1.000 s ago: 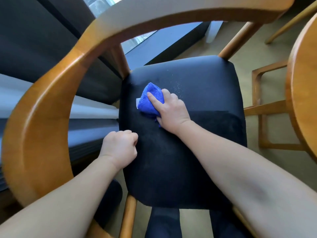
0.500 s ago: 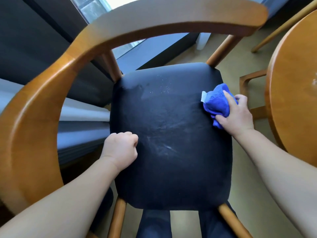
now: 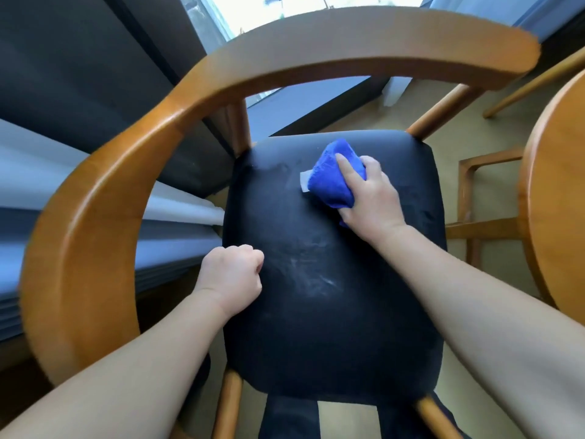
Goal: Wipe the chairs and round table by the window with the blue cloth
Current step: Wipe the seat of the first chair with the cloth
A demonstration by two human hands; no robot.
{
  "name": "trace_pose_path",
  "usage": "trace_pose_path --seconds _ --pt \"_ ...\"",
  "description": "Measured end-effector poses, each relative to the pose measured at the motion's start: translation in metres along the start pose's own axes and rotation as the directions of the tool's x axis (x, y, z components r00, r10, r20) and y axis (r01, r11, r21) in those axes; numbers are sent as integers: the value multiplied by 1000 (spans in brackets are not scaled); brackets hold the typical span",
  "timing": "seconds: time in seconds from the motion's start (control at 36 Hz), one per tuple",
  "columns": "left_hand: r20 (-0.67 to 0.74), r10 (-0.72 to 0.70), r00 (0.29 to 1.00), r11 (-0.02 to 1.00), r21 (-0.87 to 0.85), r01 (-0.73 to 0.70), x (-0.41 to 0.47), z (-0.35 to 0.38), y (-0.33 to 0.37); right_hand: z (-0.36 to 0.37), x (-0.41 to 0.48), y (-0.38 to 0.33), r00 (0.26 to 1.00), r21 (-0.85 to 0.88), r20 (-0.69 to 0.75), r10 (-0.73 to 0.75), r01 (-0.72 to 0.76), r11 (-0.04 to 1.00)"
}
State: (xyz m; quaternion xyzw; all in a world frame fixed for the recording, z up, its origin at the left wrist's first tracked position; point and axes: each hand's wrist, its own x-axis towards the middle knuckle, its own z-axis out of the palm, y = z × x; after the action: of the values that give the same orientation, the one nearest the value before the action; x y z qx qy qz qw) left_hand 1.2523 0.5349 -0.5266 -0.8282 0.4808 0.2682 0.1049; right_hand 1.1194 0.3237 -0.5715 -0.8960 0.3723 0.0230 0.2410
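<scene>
Reaching near the seat's far edge, right fingers grasp blue cloth; left fingers clenched.

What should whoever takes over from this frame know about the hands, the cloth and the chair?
Right hand grips the blue cloth, pressed on the far part of the black seat.
Left hand is a fist at the seat's left edge, holding nothing visible.
Done: seat wiping is underway.
Left: pale streaks mid-seat, the wooden armrest rail, the round table on the right.
</scene>
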Motion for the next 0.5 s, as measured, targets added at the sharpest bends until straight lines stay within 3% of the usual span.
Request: trace_pose_path --seconds 0.19,0.36,0.5 --pt "-29 -12 1000 1000 2 12 8 -3 -13 46 68 -102 942 -270 205 -265 315 910" --pt "-57 4 998 1000 -21 -6 14 -3 -15 50 71 -84 939 -354 214 -270 332 874" --pt "-88 -28 996 997 -71 21 17 -5 -12 21 65 -28 977 -378 160 -141 192 906"
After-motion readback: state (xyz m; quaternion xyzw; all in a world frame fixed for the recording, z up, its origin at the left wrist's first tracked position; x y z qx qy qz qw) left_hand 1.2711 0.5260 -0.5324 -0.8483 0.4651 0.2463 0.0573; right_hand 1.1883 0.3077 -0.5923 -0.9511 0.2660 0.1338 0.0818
